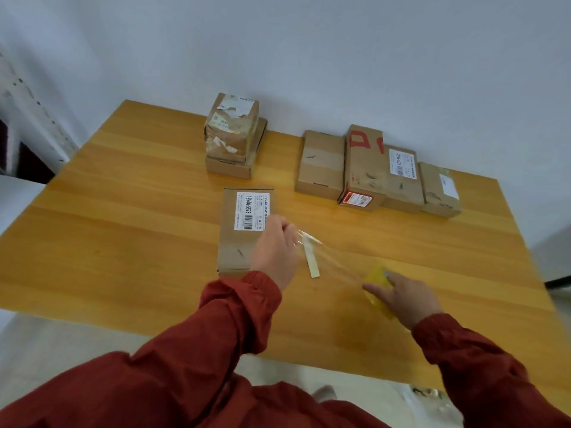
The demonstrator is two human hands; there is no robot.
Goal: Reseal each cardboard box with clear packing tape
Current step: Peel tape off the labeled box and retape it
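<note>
Evidently mid-task, the left grip [275,254] pinches the free end of clear tape [336,261] just beside the near box [236,242] on the tabletop [123,227] while the right grip [404,299] clasps the yellow roll [375,278], so this box awaits sealing; whether the far boxes [321,162] are sealed is unclear.

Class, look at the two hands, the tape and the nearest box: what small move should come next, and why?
Probably lower the left hand to press the tape end onto the nearest box. That hand pinches the end just beside the box, the right hand grips the yellow tape roll, and a clear strip is stretched between them, apparently not yet stuck to cardboard.
</note>
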